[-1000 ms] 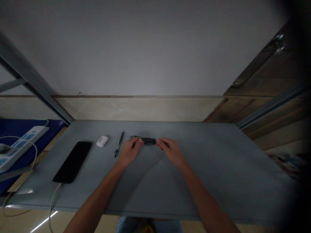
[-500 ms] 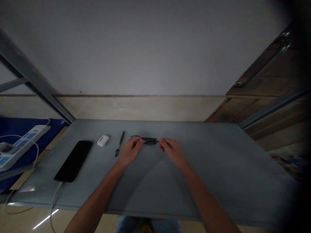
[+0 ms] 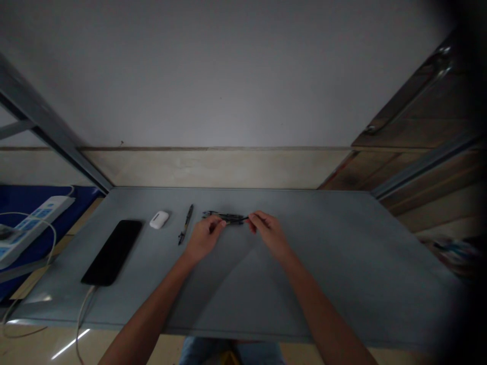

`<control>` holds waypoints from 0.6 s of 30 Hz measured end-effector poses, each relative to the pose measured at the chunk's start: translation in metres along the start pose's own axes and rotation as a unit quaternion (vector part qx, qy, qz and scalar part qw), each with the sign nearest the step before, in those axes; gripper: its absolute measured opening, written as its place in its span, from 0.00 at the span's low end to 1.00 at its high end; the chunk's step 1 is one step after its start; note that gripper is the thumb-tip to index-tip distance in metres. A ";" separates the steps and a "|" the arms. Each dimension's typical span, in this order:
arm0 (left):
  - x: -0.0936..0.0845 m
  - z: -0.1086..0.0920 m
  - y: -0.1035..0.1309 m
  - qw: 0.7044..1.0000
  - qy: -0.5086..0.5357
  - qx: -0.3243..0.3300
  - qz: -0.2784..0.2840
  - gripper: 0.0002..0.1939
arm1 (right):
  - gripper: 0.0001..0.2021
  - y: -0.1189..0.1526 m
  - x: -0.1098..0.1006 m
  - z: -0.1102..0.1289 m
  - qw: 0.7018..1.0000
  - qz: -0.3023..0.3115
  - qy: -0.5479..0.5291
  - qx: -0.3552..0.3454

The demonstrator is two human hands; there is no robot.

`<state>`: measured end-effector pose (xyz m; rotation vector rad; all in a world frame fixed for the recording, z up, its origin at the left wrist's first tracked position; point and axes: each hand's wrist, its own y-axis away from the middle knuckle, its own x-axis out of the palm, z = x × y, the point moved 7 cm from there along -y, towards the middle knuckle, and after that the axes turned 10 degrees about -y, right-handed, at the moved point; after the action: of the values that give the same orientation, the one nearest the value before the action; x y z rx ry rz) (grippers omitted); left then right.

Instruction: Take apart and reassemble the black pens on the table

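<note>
Between my two hands stretches a thin dark pen [image 3: 238,220], its right end slightly higher than its left. My left hand [image 3: 203,236] pinches the left end between thumb and fingers. At the other end, the thumb and fingertips of my right hand [image 3: 268,232] are closed on the tip. Several more dark pens [image 3: 216,213] lie together on the grey table [image 3: 342,263], just behind the held one and partly covered by my left fingers. Another pen [image 3: 185,225] lies by itself to the left of my left hand.
Further left are a white earbud case [image 3: 159,219] and a black phone [image 3: 113,252] with a white cable [image 3: 79,324] hanging over the front edge. A white power strip [image 3: 32,228] rests on a blue surface beyond the table. A wall [image 3: 228,91] rises behind the table.
The held pen has lifted slightly at its right end and stands out more from the pens behind it. Both hands keep their pinch. The view has shifted a little.
</note>
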<state>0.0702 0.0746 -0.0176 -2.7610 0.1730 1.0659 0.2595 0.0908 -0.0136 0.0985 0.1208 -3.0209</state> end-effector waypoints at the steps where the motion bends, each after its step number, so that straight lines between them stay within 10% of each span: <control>1: -0.001 -0.002 0.001 1.000 -0.020 0.004 -0.007 0.15 | 0.19 0.000 -0.001 0.000 1.000 -0.007 -0.006 -0.001; 18: 0.003 -0.025 0.010 0.981 -0.172 0.084 -0.004 0.17 | 0.20 -0.003 -0.006 -0.009 1.000 -0.006 -0.022 -0.001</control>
<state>0.0873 0.0596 -0.0024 -2.3828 0.1929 1.4322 0.2658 0.0956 -0.0217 0.0322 0.1213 -3.0317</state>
